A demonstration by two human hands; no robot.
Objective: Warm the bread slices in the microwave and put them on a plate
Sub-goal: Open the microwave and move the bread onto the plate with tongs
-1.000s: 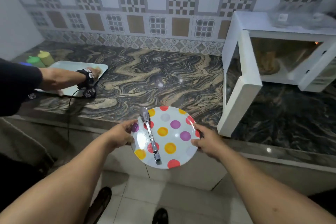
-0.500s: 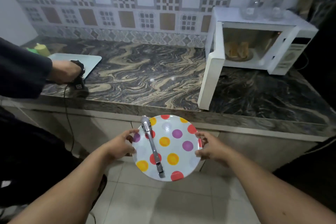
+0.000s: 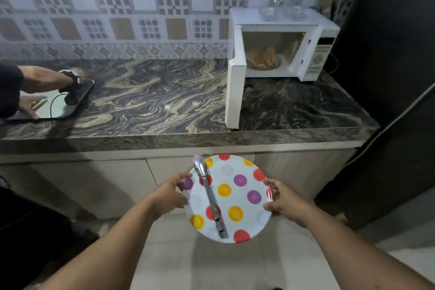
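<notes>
I hold a white plate with coloured dots point(image 3: 237, 167) in front of me, below the counter's edge. My left hand point(image 3: 170, 193) grips its left rim and my right hand point(image 3: 282, 200) grips its right rim. Metal tongs point(image 3: 209, 195) lie lengthwise on the plate's left half. On the counter at the right stands the white microwave point(image 3: 313, 28) with its door point(image 3: 234, 92) swung open toward me. Bread slices point(image 3: 264, 56) lie inside it on the turntable.
The marbled counter point(image 3: 153, 101) runs across the view. At its left end another person's hand point(image 3: 56, 80) with a wrist strap rests on a pale tray point(image 3: 61, 108) with a black cable. A dark tall surface point(image 3: 388, 54) stands to the right of the microwave. Glassware point(image 3: 282, 10) sits on top of it.
I have stepped back from the counter with the plate, so the counter and microwave look farther off. The plate sits lower in view, my grip unchanged. The other person's hand shifted on the tray.
</notes>
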